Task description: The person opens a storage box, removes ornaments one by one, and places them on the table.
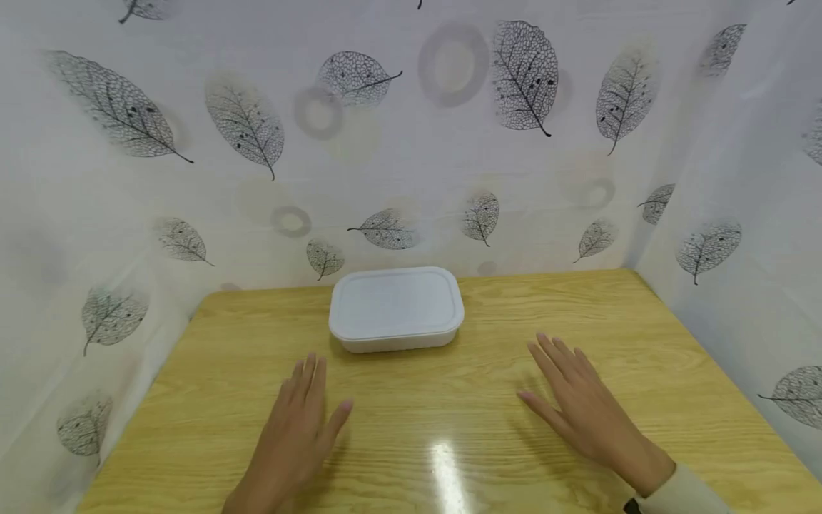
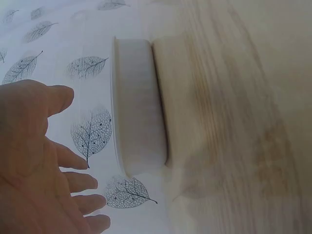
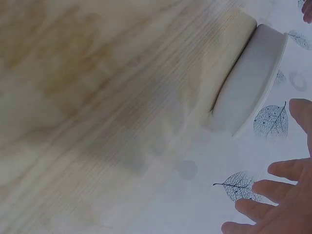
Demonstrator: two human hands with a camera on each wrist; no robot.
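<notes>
Your left hand (image 1: 297, 425) and right hand (image 1: 581, 403) hover flat over the wooden surface (image 1: 642, 335), fingers straight and spread, holding nothing. The lidded white box (image 1: 395, 308) sits near the back wall, between and beyond both hands, untouched.

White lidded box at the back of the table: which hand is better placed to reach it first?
Left, probably. The left hand lies just below the box's near left corner; the right hand sits farther off to the side. Both are open, flat, holding nothing.
</notes>
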